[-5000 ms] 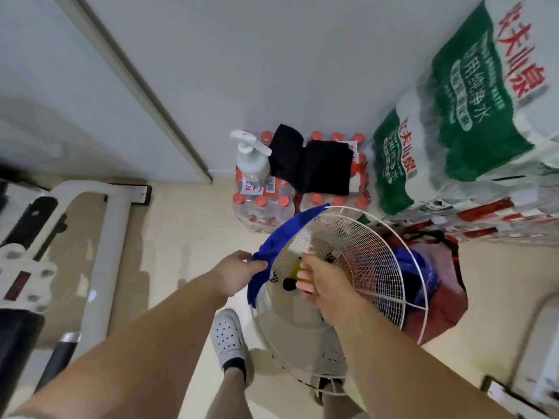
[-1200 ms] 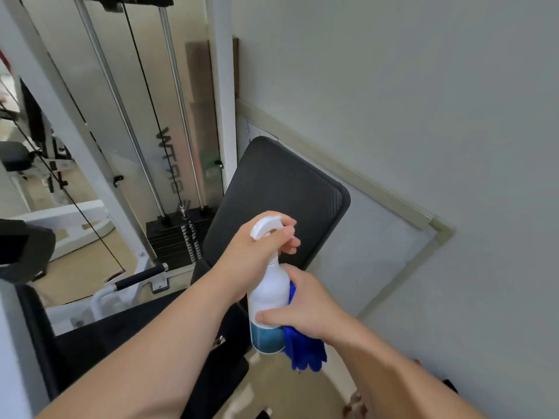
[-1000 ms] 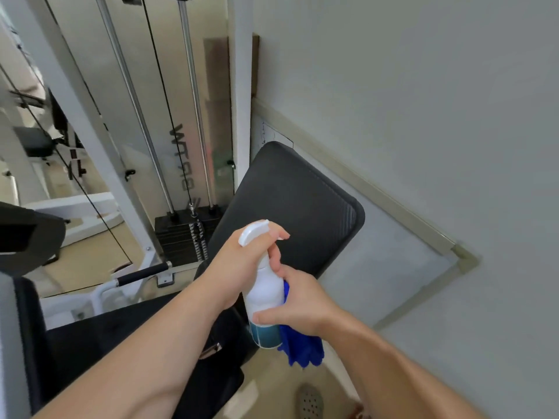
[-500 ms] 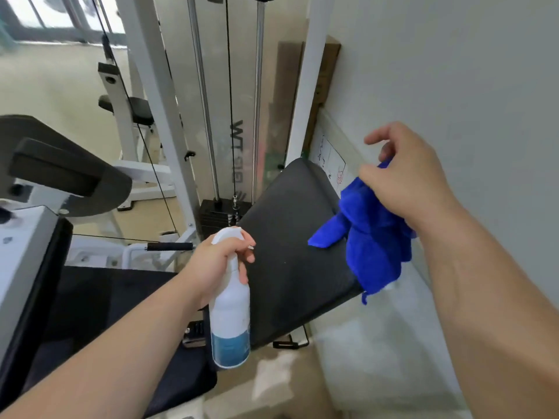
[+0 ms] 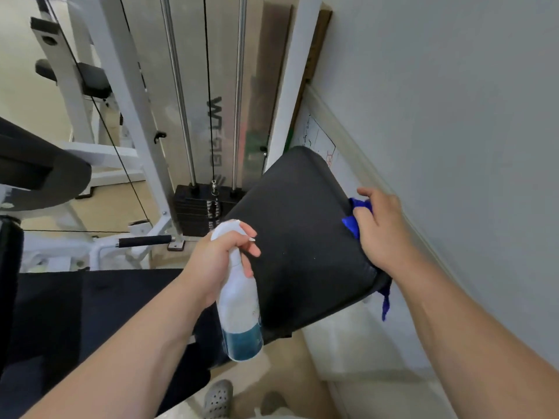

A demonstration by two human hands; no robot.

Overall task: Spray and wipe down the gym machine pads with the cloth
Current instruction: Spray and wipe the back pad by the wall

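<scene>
A black back pad of the gym machine tilts up in the centre, next to the wall. My left hand grips a white spray bottle with blue liquid at its bottom, held upright in front of the pad, a finger on the trigger. My right hand holds a blue cloth against the pad's right edge; most of the cloth is hidden under the hand and behind the pad, with a strip hanging below. A black seat pad lies lower left.
A black weight stack with steel guide rods and a cable stands behind the pad. White machine frame and a handle bar are at left. A grey wall closes in on the right. My shoe is on the beige floor.
My right hand has dropped with the blue cloth from the air by the wall onto the pad's right edge. The bottle in my left hand has stayed before the pad.
</scene>
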